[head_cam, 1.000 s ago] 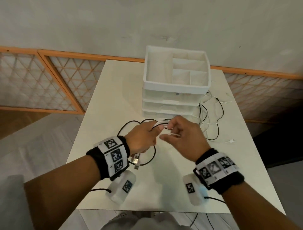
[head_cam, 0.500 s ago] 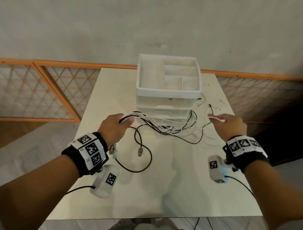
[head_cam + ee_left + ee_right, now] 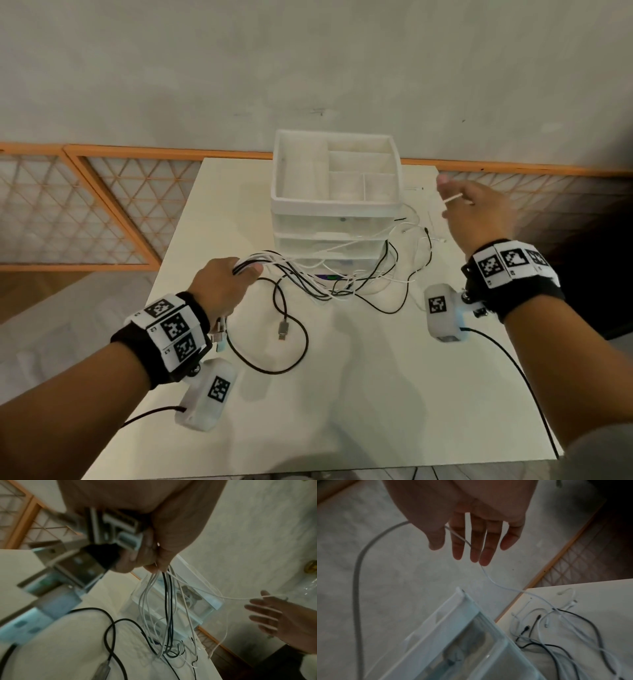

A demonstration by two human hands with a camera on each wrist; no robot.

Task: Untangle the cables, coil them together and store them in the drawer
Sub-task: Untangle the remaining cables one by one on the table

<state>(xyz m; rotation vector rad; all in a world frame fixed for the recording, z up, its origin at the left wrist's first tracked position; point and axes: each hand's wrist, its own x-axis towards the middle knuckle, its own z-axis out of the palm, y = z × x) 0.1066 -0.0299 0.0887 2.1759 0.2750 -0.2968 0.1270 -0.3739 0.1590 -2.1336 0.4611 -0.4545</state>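
My left hand (image 3: 248, 270) grips a bundle of white and black cables (image 3: 308, 277) in front of the white drawer unit (image 3: 335, 207). Several USB plugs (image 3: 120, 524) stick out of that fist at the wrist side. From my left hand (image 3: 154, 566) the strands hang down into a tangle on the table. One white cable (image 3: 454, 198) runs up from the tangle to my right hand (image 3: 448, 198), raised to the right of the unit. In the right wrist view the fingers (image 3: 476, 545) are straight and this cable (image 3: 496, 584) threads between them.
A black cable loop ending in a USB plug (image 3: 283, 330) lies on the table (image 3: 342, 394) near my left wrist. Loose cable ends (image 3: 421, 236) are scattered right of the drawer unit. The unit's top tray has divided compartments. An orange lattice railing stands behind.
My hands, close together a second ago, have drawn apart. The right hand went right and up, drawing the white cable out; the left moved left with the bundle.
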